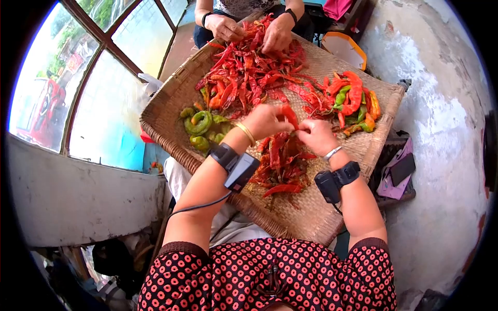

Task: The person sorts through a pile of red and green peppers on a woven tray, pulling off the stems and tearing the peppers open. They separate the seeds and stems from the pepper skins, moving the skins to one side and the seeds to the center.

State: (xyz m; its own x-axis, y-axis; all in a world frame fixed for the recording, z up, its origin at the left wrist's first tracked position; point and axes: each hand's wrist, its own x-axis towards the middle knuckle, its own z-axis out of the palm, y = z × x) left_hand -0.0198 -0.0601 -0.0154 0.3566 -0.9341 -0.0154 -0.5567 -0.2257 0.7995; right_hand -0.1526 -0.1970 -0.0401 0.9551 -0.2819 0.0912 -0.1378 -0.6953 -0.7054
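My left hand (pixel 265 123) pinches a red chili pepper (pixel 289 116) above the woven tray (pixel 316 217). Close beside it, the closed fingertips of my right hand (pixel 317 138) meet the pepper's lower end. Below both hands lies a small heap of dried red chilies (pixel 279 163). The large red chili pile (pixel 249 72) spreads over the far side of the tray. Green peppers (pixel 199 124) form a group on the left, and mixed red, green and orange peppers (pixel 353 98) lie on the right.
Another person's hands (pixel 277 33) work in the far end of the large pile. An orange-rimmed container (pixel 345 49) stands past the tray's far right edge. Windows (pixel 111 98) line the left, a worn wall (pixel 436 103) the right. A dark phone (pixel 402 169) lies low on the right.
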